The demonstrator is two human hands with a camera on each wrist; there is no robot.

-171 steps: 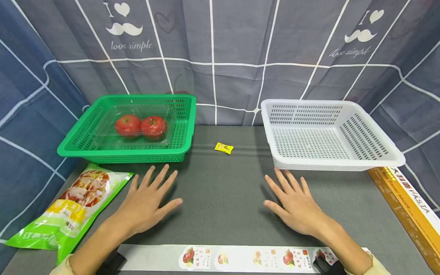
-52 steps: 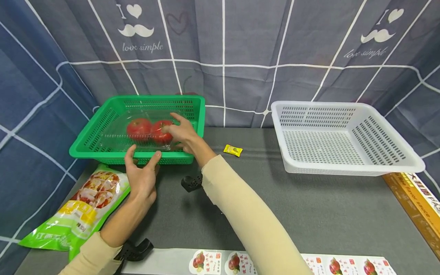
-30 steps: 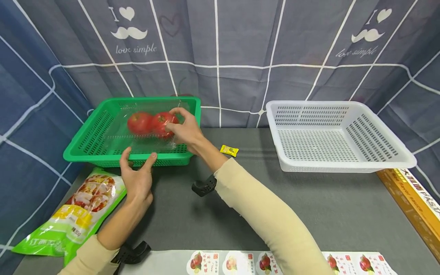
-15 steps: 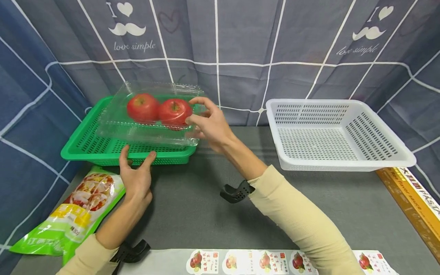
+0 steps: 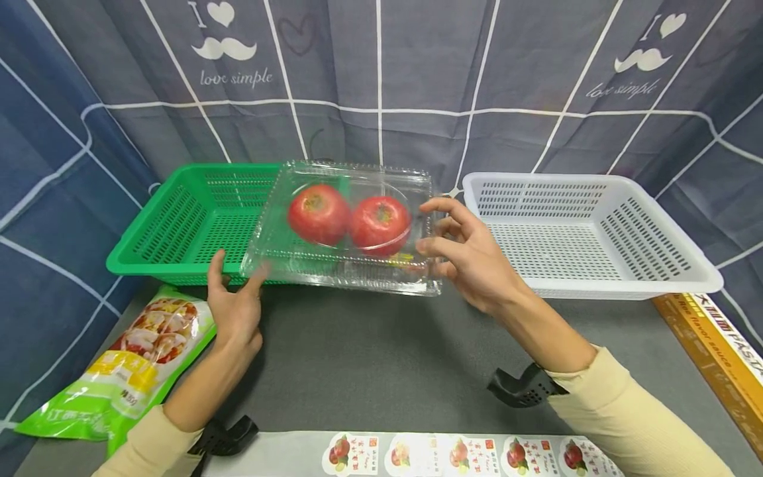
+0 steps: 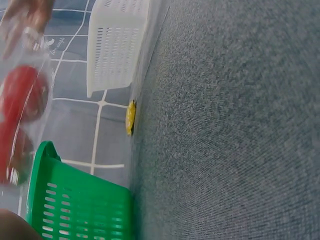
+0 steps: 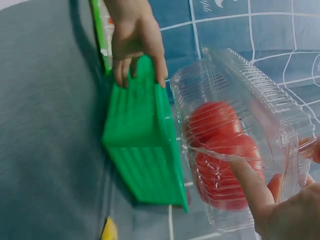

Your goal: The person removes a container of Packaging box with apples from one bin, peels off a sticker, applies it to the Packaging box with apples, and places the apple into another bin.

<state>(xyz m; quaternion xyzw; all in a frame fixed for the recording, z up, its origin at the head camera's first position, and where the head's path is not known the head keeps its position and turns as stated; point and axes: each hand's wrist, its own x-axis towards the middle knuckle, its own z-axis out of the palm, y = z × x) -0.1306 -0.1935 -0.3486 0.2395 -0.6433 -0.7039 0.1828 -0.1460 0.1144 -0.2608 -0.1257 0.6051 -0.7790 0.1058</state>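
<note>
My right hand (image 5: 477,265) grips the right end of a clear plastic clamshell box (image 5: 352,275), thumb in front and fingers behind. Inside the box lie two red apples (image 5: 320,213), side by side. The box is in the air, its left part overlapping the green basket (image 5: 161,269) in the head view. With thumb and fingers on either side of the front rim, my left hand (image 5: 235,311) holds that basket; the left hand shows from across in the right wrist view (image 7: 135,47). A small yellow packet (image 6: 130,117) on the table shows through the box in the head view.
A white basket (image 5: 596,286) stands at the back right, close to my right hand. A green food bag (image 5: 137,377) lies by my left arm. At the right edge is a long pasta box (image 5: 709,351). A strip of apple stickers (image 5: 417,457) runs along the front.
My right hand has lifted the clamshell box with the apples out of the green basket and carried it to the right. My left hand stays on the basket's front rim.
</note>
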